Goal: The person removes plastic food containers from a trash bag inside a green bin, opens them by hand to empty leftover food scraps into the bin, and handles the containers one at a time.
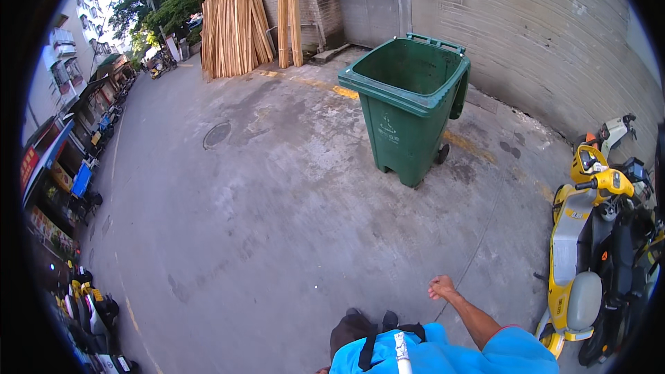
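Note:
My right hand (440, 287) hangs over the pavement at the lower middle right, its fingers loosely curled with nothing visible in them. The yellow scooter (569, 249) stands to the right of it. My left hand (323, 370) shows only as a sliver at the bottom edge beside my dark-clad leg, its fingers hidden. A green wheeled bin (405, 138) stands upright ahead of me, its lid swung open down its right side. I wear a blue top (457, 357), with a white object (402, 350) at its front.
Bundled wooden poles (232, 34) lean against a brick wall beside a grey metal door (364, 3). More scooters (609, 284) line the right wall. Parked two-wheelers (90, 312) and shopfronts (62, 180) run along the left. The concrete lane (194, 221) stretches away to the back left.

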`<move>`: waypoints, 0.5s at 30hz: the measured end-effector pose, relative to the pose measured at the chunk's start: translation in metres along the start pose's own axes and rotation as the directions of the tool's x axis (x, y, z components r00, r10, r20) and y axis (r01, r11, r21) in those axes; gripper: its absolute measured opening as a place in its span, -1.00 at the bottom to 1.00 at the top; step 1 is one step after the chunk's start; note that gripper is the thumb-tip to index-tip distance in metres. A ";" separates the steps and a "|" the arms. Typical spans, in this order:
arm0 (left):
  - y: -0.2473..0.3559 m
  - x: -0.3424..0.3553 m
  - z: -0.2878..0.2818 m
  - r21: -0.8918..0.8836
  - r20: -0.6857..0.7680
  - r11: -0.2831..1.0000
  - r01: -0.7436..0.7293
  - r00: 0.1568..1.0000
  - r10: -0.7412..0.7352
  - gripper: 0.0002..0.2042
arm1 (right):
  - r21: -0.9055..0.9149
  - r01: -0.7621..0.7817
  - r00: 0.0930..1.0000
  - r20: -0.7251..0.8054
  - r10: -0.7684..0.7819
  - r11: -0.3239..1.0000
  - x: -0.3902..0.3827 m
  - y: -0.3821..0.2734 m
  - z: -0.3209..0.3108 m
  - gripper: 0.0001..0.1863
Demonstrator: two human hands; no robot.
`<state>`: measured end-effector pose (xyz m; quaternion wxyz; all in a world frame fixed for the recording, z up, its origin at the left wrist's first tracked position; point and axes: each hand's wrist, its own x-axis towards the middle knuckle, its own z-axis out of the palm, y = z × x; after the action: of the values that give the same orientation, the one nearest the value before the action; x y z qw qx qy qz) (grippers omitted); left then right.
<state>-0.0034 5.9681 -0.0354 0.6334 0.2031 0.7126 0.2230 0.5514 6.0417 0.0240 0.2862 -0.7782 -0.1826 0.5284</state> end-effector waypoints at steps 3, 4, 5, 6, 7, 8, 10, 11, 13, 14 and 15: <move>0.053 0.032 0.029 -0.013 -0.010 1.000 0.019 1.000 -0.019 -0.74 | 0.057 0.047 0.999 -0.003 -0.047 0.997 0.042 -0.073 0.012 -0.76; 0.071 0.044 0.037 -0.010 -0.006 1.000 0.020 1.000 -0.020 -0.74 | 0.087 0.063 0.998 0.011 -0.064 0.994 0.052 -0.093 0.018 -0.77; 0.089 0.058 0.043 -0.005 -0.003 1.000 0.018 1.000 -0.018 -0.74 | 0.120 0.081 0.996 0.027 -0.084 0.990 0.061 -0.108 0.028 -0.77; 0.108 0.072 0.049 0.006 0.003 1.000 0.021 1.000 -0.021 -0.74 | 0.150 0.059 0.996 0.059 -0.069 0.987 0.066 -0.119 0.038 -0.77; 0.130 0.088 0.055 0.016 0.015 1.000 0.018 1.000 -0.018 -0.74 | 0.184 0.052 0.994 0.083 -0.069 0.981 0.074 -0.134 0.047 -0.76; 0.153 0.104 0.056 0.023 0.018 1.000 0.007 1.000 -0.007 -0.74 | 0.226 0.062 0.990 0.110 -0.089 0.972 0.083 -0.158 0.058 -0.76; 0.201 0.136 0.059 0.036 0.030 0.999 -0.024 0.999 0.023 -0.73 | 0.258 0.094 0.989 0.085 -0.119 0.962 0.095 -0.202 0.071 -0.77; 0.221 0.149 0.056 0.053 0.040 0.998 -0.033 0.999 0.031 -0.73 | 0.260 0.083 0.992 0.071 -0.105 0.962 0.097 -0.212 0.072 -0.78; 0.284 0.197 0.062 0.085 0.077 0.993 -0.085 0.994 0.079 -0.73 | 0.305 0.112 0.991 0.032 -0.128 0.946 0.110 -0.243 0.072 -0.77; 0.319 0.219 0.067 0.079 0.102 0.990 -0.117 0.989 0.109 -0.73 | 0.330 0.144 0.988 0.009 -0.156 0.933 0.121 -0.264 0.069 -0.77; 0.358 0.245 0.078 0.064 0.131 0.985 -0.163 0.979 0.153 -0.73 | 0.367 0.197 0.979 -0.034 -0.199 0.909 0.133 -0.286 0.063 -0.76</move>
<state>0.0487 6.4054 -0.0362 0.6493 0.2962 0.6607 0.2326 0.5482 6.3558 0.0941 0.4789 -0.6871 -0.1586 0.5230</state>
